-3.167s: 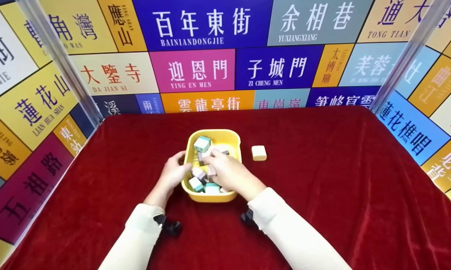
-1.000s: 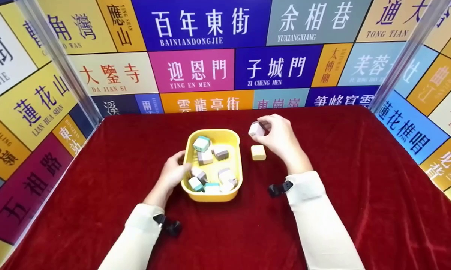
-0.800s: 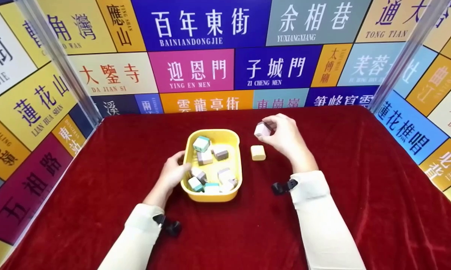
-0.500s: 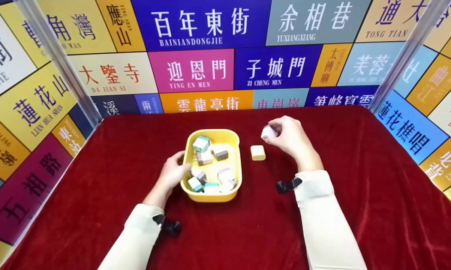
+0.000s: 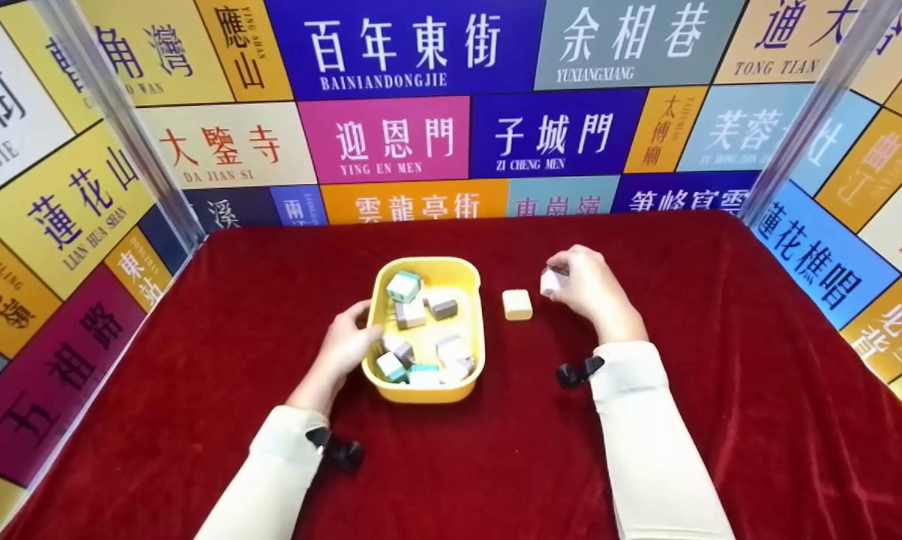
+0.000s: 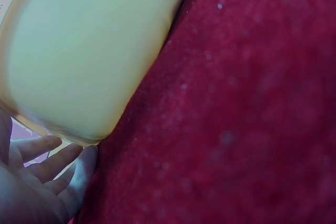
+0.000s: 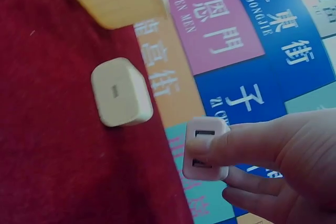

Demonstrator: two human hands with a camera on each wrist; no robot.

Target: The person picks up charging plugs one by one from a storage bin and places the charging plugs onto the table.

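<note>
My right hand (image 5: 589,289) pinches a small white USB charger (image 5: 551,281) between thumb and fingers, low over the cloth. In the right wrist view, two USB slots show on the end face of this charger (image 7: 197,173), partly covered by the thumb. Just left of it, a cream charger (image 5: 517,305) rests on the cloth; a small port marks its face. My left hand (image 5: 346,341) grips the left side of the yellow bin (image 5: 424,395), thumb over the rim and fingers along the outside wall. Inside lie several teal-and-white chargers (image 5: 403,287) and grey-and-white chargers (image 5: 442,307).
Dark red cloth (image 5: 690,300) covers the table. Behind and beside it stand panels (image 5: 398,142) printed with coloured place-name signs, with clear upright posts (image 5: 818,112) at the back corners. Black wrist cameras (image 5: 346,455) sit below both cuffs.
My right hand has come out of the bin with the white charger, swung right past the cream charger, then lowered toward the cloth. The left hand stays on the bin.
</note>
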